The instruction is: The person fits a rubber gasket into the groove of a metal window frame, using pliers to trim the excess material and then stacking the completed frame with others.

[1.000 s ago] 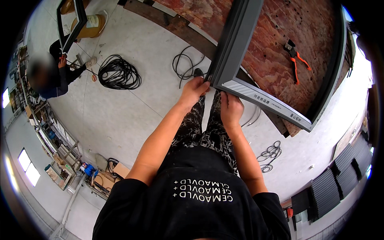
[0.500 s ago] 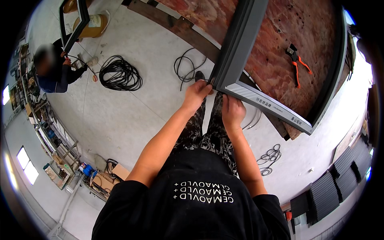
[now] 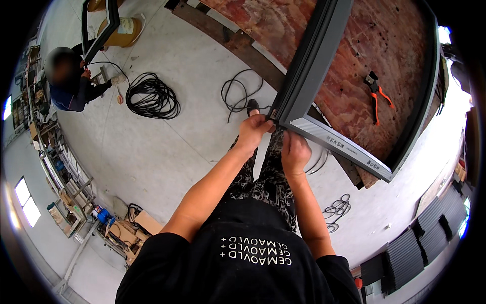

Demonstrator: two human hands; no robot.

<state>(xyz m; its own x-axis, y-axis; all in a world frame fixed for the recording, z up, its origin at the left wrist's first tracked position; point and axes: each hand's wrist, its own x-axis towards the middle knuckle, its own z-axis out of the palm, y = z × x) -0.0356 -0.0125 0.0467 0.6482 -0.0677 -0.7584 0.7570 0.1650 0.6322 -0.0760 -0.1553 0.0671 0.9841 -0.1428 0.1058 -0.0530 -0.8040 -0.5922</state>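
Note:
A dark grey metal frame (image 3: 314, 61) lies on a worn reddish-brown table (image 3: 364, 61), its near corner over the table's edge. My left hand (image 3: 254, 129) grips that corner from the left, fingers curled on it. Just below the corner, my right hand (image 3: 295, 150) is closed against the underside of the frame's near rail (image 3: 344, 147), which is wrapped in pale film. Orange-handled pliers (image 3: 375, 93) rest on the table inside the frame.
Black cable coils (image 3: 152, 96) and a loose cable (image 3: 240, 93) lie on the grey concrete floor. Another person (image 3: 68, 83) crouches at far left holding a second dark frame (image 3: 98, 28). Shelving (image 3: 55, 167) lines the left wall; dark panels (image 3: 420, 238) lean at lower right.
Both hands stay at the frame's corner, with only slight shifts. The person at the left has moved a little.

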